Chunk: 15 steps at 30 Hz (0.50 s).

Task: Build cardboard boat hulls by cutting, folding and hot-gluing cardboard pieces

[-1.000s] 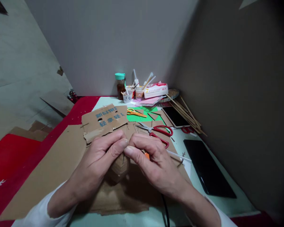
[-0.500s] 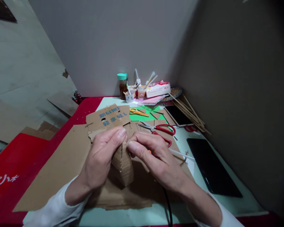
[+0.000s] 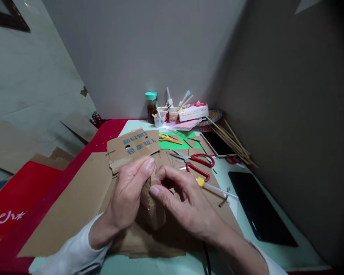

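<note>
**Two hands pinch one small cardboard piece**

Two hands meet in the middle of the head view, our only view. Our left hand [image 3: 126, 194] and our right hand [image 3: 186, 202] both hold a small folded cardboard piece [image 3: 153, 208]. Fingers and thumbs are closed on its top edge. It stands up just above a big flat cardboard sheet [image 3: 71, 202] on the table [image 3: 246, 244].

We think it could go wrong in a few ways. If we squeeze too hard, the thin piece may bend or tear along its wavy edge. If one hand lets go, it may tip over onto the sheet. Red scissors [image 3: 197, 162] lie near our right hand, and a knife with a yellow part [image 3: 213, 186] lies just beside it. A quick move of that hand could bump them.

The piece is brown and plain. Its side edge shows the little ridges inside. It looks light and a bit soft, and its lower end is wider than the top.

Behind it lies a torn box flap with blue letters [image 3: 133, 145]. Farther back we see orange scissors [image 3: 169, 138], a phone [image 3: 218, 143] and a dark tablet [image 3: 260, 206].
</note>
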Tool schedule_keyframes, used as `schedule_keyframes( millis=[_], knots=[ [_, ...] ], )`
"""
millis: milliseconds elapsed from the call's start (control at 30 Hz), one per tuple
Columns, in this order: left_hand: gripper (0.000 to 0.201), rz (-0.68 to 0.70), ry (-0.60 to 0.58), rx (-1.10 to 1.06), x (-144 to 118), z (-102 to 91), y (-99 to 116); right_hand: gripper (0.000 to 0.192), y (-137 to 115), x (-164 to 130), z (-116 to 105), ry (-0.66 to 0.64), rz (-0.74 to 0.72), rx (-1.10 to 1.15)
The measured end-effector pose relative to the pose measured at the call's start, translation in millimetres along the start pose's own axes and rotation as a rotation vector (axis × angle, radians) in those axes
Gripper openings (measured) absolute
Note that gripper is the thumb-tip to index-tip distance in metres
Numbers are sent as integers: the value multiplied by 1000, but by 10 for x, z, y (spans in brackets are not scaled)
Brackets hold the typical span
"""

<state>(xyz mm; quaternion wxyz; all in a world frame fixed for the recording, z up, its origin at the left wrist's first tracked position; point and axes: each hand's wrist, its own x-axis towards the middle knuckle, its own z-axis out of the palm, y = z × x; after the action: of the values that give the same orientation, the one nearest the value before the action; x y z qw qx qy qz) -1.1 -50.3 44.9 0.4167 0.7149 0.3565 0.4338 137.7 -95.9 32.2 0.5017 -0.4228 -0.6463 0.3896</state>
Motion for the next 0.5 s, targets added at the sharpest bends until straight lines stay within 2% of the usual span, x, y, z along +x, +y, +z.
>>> schedule_keyframes(
  millis=[233, 333, 500],
  knots=[
    [42, -104, 20, -88, 31, -1, 1, 20, 56, 30, -61, -18, 83, 120],
    [40, -236, -27, -309, 35, -46, -29, 21, 53, 38, -70, -6, 94, 163],
    [22, -425, -209, -690, 19, -182, -134, 22, 64, 56, -84, 65, 97, 193]
  ],
)
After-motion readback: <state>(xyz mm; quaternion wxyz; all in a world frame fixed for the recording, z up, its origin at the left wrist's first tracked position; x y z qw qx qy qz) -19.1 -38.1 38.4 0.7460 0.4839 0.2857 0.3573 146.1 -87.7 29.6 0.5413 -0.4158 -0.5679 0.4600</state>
